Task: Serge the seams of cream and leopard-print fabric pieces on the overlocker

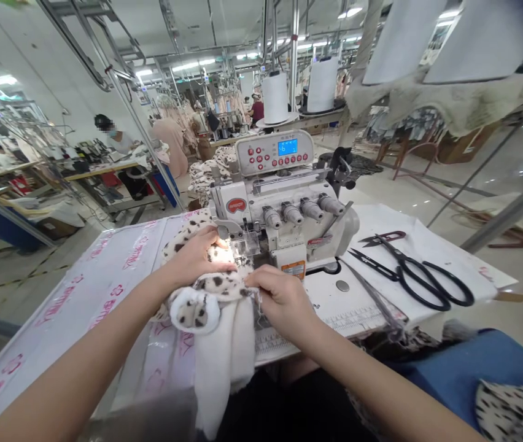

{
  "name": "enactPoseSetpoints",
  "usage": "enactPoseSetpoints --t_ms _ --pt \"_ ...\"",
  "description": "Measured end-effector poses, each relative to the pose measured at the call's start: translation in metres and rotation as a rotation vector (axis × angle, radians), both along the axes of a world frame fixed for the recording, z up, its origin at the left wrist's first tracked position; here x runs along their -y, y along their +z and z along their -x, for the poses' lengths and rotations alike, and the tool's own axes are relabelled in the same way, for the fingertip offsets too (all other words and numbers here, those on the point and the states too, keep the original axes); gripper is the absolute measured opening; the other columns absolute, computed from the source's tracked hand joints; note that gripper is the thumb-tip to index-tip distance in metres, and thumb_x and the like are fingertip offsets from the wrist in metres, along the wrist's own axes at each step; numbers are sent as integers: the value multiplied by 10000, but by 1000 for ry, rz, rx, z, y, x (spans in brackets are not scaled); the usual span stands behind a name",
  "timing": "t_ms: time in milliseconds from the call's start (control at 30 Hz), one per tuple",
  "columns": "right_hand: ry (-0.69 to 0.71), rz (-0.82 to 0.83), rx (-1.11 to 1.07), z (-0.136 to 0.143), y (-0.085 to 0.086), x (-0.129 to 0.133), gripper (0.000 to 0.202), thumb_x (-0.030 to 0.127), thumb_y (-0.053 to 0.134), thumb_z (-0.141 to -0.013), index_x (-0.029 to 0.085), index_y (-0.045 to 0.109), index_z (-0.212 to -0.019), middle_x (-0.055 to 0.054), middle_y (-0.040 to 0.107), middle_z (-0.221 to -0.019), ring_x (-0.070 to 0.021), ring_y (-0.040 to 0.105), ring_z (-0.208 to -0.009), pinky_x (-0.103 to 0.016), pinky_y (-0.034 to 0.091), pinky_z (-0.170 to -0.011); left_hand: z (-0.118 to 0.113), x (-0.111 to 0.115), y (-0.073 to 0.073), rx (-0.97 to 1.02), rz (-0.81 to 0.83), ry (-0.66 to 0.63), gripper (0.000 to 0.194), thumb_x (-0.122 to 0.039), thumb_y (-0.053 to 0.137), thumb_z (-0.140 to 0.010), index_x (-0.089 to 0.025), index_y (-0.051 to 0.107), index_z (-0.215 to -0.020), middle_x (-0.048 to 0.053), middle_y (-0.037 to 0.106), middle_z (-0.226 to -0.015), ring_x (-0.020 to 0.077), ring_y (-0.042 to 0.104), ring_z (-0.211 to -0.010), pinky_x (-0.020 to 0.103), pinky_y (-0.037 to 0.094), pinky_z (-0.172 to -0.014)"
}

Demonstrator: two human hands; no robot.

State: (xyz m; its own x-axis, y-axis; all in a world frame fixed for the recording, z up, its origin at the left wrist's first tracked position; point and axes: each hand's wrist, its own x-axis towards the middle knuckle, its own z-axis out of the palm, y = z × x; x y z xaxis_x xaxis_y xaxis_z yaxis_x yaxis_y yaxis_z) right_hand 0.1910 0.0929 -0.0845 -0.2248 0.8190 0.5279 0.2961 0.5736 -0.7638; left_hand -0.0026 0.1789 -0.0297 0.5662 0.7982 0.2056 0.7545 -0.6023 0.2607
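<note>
My left hand (199, 255) rests on a spotted white plush fabric piece (218, 283), thumb and fingers apart, just left of the lit needle area. My right hand (284, 301) is closed, pinching the fabric's edge in front of the presser foot. The white overlock sewing machine (284, 212) stands right behind both hands, and part of the fabric lies at its needle. A white-edged rolled part (194, 311) of the piece shows spotted cloth inside. Plain white plush strips (229, 356) hang over the table's front edge.
Black scissors (420, 273) and thread snips (374, 265) lie on the table right of the machine. White thread cones (275, 98) stand behind it. A blue surface with spotted cloth (514, 408) is at lower right. A co-worker (116, 138) sits at a table farther left.
</note>
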Motion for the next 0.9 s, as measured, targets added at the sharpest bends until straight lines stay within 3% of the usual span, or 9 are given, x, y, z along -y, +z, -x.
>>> enactPoseSetpoints --t_ms 133,200,300,400,533,600,700,800,900 --pt "7 -7 -50 3 -2 -7 302 -16 421 -701 190 624 -789 -17 609 -844 -146 576 -814 -247 454 -718 2 -17 3 32 46 -11 440 -474 654 -619 -159 510 -891 82 521 -1046 242 481 -975 352 401 -842" --pt "4 -33 -83 4 -8 -5 327 -6 421 -717 198 622 -875 -30 613 -934 -158 566 -906 -275 449 -797 4 -12 9 63 127 21 449 -478 637 -638 -161 518 -934 75 538 -1025 240 501 -953 362 416 -831" --pt "-88 1 -164 4 -22 9 348 66 453 -767 217 561 -1063 -69 541 -1139 -171 560 -936 -301 467 -793 11 22 18 176 147 38 347 -459 527 -749 -179 539 -953 78 508 -1106 233 493 -1015 373 414 -871" --pt "-121 218 -309 4 -35 24 292 211 532 -798 199 507 -1089 -90 555 -1071 -163 586 -805 -297 499 -704 20 74 13 189 27 46 312 -413 507 -785 -227 524 -1035 72 434 -1202 228 431 -1118 372 392 -924" --pt "145 509 -423 13 -41 32 268 301 637 -740 185 550 -965 -38 633 -896 -191 596 -828 -326 497 -743 29 117 -2 13 -181 165 214 -298 571 -745 -200 499 -921 88 446 -1117 231 443 -1079 371 422 -870" --pt "277 597 -518 21 -39 32 301 284 658 -718 187 560 -986 -35 648 -933 -205 602 -867 -339 496 -757 27 123 -1 -2 -202 145 72 -220 514 -757 -183 462 -790 88 470 -1078 212 474 -1037 332 445 -819" --pt "361 650 -613 38 -34 30 335 238 654 -711 187 571 -1031 -36 649 -993 -214 602 -901 -352 484 -786 10 123 11 -50 -221 39 50 -176 484 -739 -187 436 -752 69 534 -981 183 538 -899 286 464 -704" --pt "317 598 -658 53 -32 31 237 220 642 -707 182 606 -938 -18 664 -907 -204 606 -859 -329 482 -764 -11 122 16 -159 -299 -45 50 -153 451 -730 -186 437 -764 37 540 -729 167 527 -652 269 421 -531" --pt "210 559 -653 56 -37 34 154 240 633 -714 167 607 -847 -6 655 -787 -185 602 -762 -296 484 -690 -20 119 5 -158 -453 -74 116 -106 413 -723 -170 441 -816 45 533 -702 181 514 -658 299 425 -578"
